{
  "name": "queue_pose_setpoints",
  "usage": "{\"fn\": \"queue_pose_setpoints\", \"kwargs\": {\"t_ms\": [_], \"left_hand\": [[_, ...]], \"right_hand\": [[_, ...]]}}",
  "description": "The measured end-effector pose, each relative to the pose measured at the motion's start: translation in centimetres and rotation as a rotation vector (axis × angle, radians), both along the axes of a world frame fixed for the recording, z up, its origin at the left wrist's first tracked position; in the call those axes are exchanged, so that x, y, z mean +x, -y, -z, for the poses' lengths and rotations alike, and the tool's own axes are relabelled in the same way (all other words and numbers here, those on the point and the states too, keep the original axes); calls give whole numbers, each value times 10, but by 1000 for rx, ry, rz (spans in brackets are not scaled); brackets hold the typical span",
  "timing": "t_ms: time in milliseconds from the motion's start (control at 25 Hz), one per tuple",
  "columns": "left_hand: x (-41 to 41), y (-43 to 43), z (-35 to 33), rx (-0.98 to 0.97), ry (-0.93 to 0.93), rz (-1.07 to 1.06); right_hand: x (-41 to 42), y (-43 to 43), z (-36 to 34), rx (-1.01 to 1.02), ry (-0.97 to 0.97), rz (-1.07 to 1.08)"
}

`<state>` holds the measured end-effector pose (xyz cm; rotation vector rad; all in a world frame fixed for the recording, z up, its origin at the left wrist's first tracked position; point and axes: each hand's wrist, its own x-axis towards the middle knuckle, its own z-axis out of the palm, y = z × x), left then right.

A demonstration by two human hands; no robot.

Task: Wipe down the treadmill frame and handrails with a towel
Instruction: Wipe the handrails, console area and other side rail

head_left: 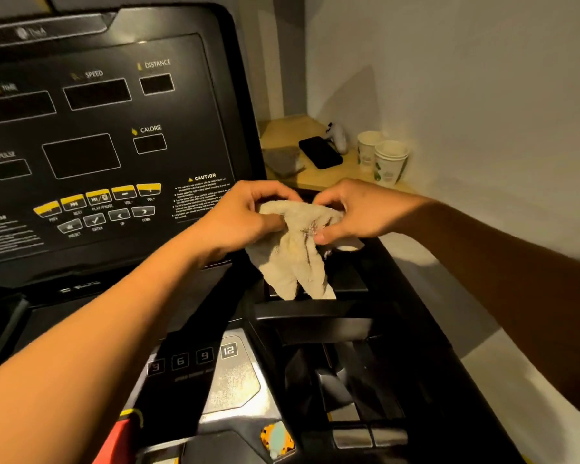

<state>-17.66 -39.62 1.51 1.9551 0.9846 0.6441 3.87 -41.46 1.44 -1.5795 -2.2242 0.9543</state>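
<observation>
Head view centres on a beige terry towel (295,256), nubby and crumpled, bunched between both hands just right of the frame's middle, its loose end hanging in soft folds over the black treadmill frame (315,313). Left hand (245,219) curls its fingers round the towel's upper left bunch; right hand (352,212) pinches the upper right bunch between thumb and bent fingers. Filling the upper left is the glossy black console (108,128), flat, with rectangular outlined displays and yellow-topped buttons. Below, square numbered keys (191,360) sit on a scuffed silver panel. At upper right, a pale wooden shelf (282,128) bears a black slab-like phone (319,152) and two stacks of paper cups (382,157).
</observation>
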Motion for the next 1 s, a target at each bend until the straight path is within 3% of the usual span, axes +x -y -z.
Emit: {"fn": "queue_pose_setpoints", "kwargs": {"t_ms": [160, 360, 480, 520, 600, 640, 720, 800, 920, 1000], "left_hand": [[-9, 0, 8, -229, 68, -204], [-18, -8, -7, -288, 138, -292], [-7, 2, -10, -486, 351, -182], [-2, 5, -8, -489, 422, -178], [6, 9, -5, -455, 539, -196], [9, 9, -4, -450, 589, -208], [13, 9, -4, -461, 680, -232], [15, 11, -4, -472, 738, -220], [14, 13, -2, -502, 728, -111], [12, 12, -2, -446, 642, -99]], "right_hand": [[6, 3, 6, 171, -237, 187], [28, 8, 9, 313, -49, 229], [26, 4, 23, 501, -75, 507], [22, 2, 28, 454, -132, 643], [13, 0, 31, 71, -489, 835], [9, 1, 30, -200, -704, 862], [5, 9, 30, -588, -926, 747], [-2, 18, 28, -684, -1095, 579], [-7, 22, 15, -564, -1458, 476], [-6, 22, 6, -524, -1499, 466]]}}
